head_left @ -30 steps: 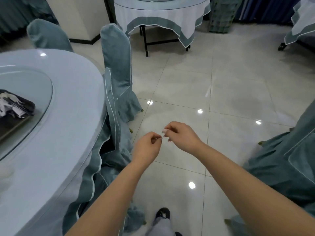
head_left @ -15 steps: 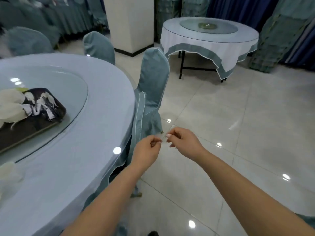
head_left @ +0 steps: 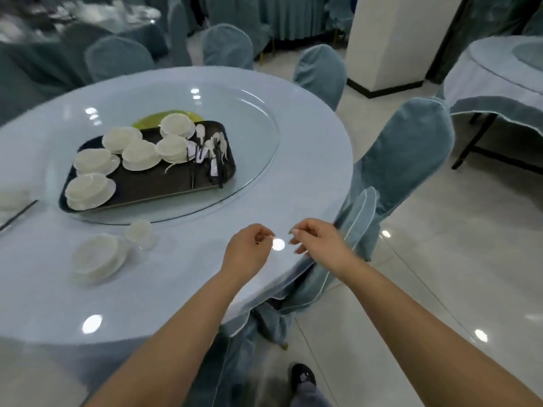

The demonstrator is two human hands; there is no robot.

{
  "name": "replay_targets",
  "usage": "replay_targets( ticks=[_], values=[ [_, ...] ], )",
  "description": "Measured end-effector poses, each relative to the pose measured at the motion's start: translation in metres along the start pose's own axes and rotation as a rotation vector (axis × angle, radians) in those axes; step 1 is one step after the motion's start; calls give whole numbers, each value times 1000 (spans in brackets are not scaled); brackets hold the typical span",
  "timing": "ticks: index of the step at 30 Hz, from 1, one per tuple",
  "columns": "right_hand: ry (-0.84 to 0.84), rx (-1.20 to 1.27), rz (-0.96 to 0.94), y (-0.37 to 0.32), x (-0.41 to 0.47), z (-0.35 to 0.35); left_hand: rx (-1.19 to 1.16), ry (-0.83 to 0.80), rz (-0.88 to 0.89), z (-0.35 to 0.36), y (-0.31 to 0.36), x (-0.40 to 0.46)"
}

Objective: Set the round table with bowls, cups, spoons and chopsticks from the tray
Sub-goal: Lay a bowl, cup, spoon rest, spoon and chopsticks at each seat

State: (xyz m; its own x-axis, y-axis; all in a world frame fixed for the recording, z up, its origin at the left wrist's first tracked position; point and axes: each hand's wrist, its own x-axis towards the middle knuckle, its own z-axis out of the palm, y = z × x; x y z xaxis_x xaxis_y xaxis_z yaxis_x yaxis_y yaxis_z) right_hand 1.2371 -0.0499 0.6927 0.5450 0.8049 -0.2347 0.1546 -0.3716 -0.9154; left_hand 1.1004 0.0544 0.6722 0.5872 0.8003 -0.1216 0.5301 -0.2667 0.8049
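Head view finds us between settings, left hand (head_left: 248,251) and right hand (head_left: 318,242) loosely curled, holding nothing we can make out, so next we reach up-left to the tray (head_left: 141,183) on the tabletop (head_left: 176,274).

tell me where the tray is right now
In the head view the dark tray sits left of centre on the glass turntable of the round table, loaded with white bowls and spoons.
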Motion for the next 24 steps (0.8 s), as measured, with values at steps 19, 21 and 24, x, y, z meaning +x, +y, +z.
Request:
replay_targets(
  ticks=[19,21,24],
  values=[
    [-419,-107,45,-25,157,76,28,312,-445,-55,-80,40],
    [-425,-131,55,-27,166,88,-8,327,-456,-62,-86,49],
    [-422,-161,50,-31,183,108,-36,314,-451,-77,-97,70]
  ],
)
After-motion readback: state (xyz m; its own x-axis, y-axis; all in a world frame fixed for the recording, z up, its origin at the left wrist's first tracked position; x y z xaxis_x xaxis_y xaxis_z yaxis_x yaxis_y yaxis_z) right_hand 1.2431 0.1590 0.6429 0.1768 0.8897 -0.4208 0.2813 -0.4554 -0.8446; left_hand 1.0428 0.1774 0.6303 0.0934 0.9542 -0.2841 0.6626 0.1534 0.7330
